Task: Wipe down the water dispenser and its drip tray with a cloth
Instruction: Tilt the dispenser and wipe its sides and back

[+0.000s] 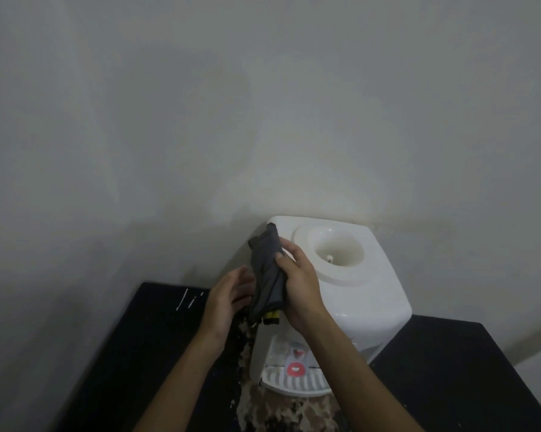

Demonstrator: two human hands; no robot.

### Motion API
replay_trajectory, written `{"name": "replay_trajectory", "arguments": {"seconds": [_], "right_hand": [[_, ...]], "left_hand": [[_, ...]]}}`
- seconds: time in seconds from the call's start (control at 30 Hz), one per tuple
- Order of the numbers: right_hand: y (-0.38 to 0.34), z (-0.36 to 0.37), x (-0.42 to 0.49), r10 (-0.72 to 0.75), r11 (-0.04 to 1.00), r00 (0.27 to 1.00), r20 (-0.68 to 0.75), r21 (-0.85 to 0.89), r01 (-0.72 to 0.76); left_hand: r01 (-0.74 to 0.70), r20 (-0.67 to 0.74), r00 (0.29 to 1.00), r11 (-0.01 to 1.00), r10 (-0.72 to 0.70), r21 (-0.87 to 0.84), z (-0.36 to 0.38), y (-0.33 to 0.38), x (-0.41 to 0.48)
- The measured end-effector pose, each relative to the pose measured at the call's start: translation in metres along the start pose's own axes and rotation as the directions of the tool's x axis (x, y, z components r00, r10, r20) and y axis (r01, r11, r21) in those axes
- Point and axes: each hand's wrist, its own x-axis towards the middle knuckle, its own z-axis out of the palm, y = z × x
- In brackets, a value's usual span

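Note:
A white tabletop water dispenser (365, 294) stands against the wall, its empty bottle well on top. Its ribbed white drip tray (297, 383) sits at the front base, below a red tap lever. My right hand (299, 285) grips a dark grey cloth (266, 269) with a yellow-and-black edge, held bunched over the dispenser's top left corner. My left hand (228, 299) is just left of the cloth, its fingers loosely curved toward it; whether they touch the cloth is not clear.
The dispenser stands on a dark table (132, 353) whose surface is worn and flaked pale (281, 410) in front of the tray. A plain grey wall (263, 120) rises directly behind. Dark tabletop extends to the right (450, 369).

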Motion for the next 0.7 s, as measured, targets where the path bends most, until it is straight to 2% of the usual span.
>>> {"name": "replay_trajectory", "arguments": {"seconds": [0.07,0.1,0.17,0.27,0.33,0.4,0.47,0.57,0.63,0.7], "right_hand": [[0.004,0.007,0.002,-0.009,1.000,1.000,-0.027,0.000,0.009],[0.008,0.010,0.004,-0.040,0.998,0.998,-0.051,-0.060,0.037],[0.017,0.014,0.005,-0.170,0.947,0.982,-0.080,-0.290,0.140],[0.027,0.020,0.005,-0.282,0.781,0.955,0.092,-0.556,0.284],[0.028,0.023,0.005,-0.255,0.693,0.940,0.227,-0.636,0.341],[0.023,0.022,0.010,-0.260,0.615,0.920,0.294,-0.684,0.392],[0.013,0.015,0.021,-0.333,0.484,0.892,0.306,-0.756,0.440],[-0.001,0.000,0.044,-0.407,0.247,0.863,0.299,-0.874,0.420],[-0.003,-0.010,0.058,-0.365,0.089,0.878,0.309,-0.927,0.363],[-0.003,-0.018,0.068,-0.312,-0.039,0.908,0.279,-0.959,0.281]], "left_hand": [[-0.005,0.062,0.998,1.000,0.004,0.013,-0.001,0.006,-0.002],[-0.013,0.091,0.996,1.000,0.011,0.018,-0.002,0.008,-0.002],[-0.027,0.127,0.992,1.000,0.026,0.006,-0.004,0.010,-0.001],[-0.016,0.116,0.993,0.999,0.020,-0.032,-0.004,0.008,0.001],[0.002,0.040,0.999,0.998,0.000,-0.061,-0.008,0.004,0.005],[0.038,-0.019,0.999,0.995,-0.040,-0.094,-0.015,0.000,0.013],[0.086,-0.070,0.993,0.987,-0.096,-0.137,-0.020,-0.005,0.023],[0.125,-0.165,0.974,0.975,-0.156,-0.184,-0.024,-0.015,0.041],[0.137,-0.177,0.969,0.971,-0.172,-0.195,-0.021,-0.017,0.050],[0.133,-0.217,0.964,0.985,-0.155,-0.112,-0.017,-0.020,0.061]]}}
